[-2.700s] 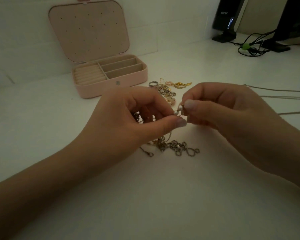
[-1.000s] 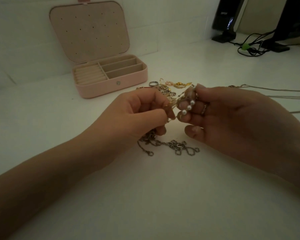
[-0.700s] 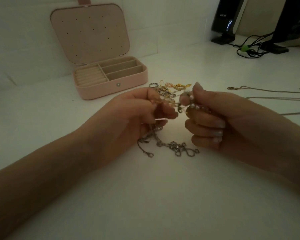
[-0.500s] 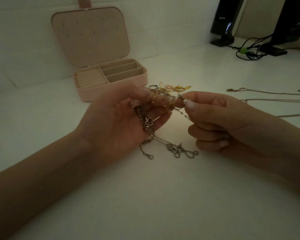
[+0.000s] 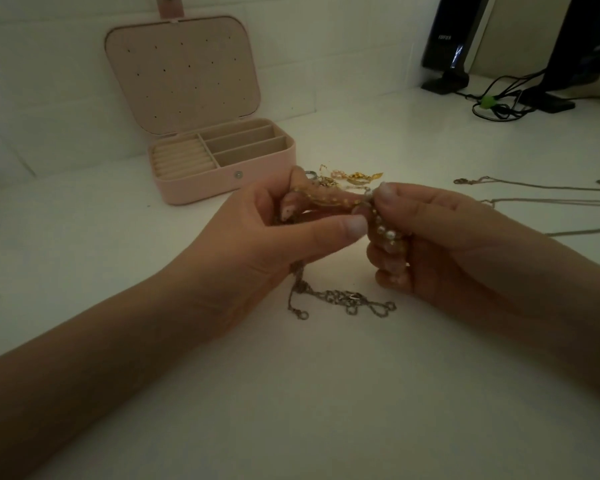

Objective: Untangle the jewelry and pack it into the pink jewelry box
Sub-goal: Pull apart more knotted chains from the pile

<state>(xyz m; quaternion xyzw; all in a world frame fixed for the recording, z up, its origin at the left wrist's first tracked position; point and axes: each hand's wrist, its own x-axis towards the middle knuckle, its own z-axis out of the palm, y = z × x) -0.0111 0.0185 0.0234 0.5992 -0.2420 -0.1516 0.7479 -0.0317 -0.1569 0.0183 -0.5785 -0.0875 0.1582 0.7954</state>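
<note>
pink jewelry box [image 5: 222, 181] is sitting open at the back left of the white table [image 5: 326, 393], its lid leaning against the wall. nearer the middle, the left hand [image 5: 257, 237] is curling its fingers around a tangle of gold chain [image 5: 323, 199], with a silver chain [image 5: 340, 299] trailing down from it onto the table. the right hand [image 5: 440, 244] is pinching the tangle's end, a pearl strand [image 5: 383, 230] lying across its fingers. thin chains [image 5: 534, 194] are lying stretched out at the far right.
</note>
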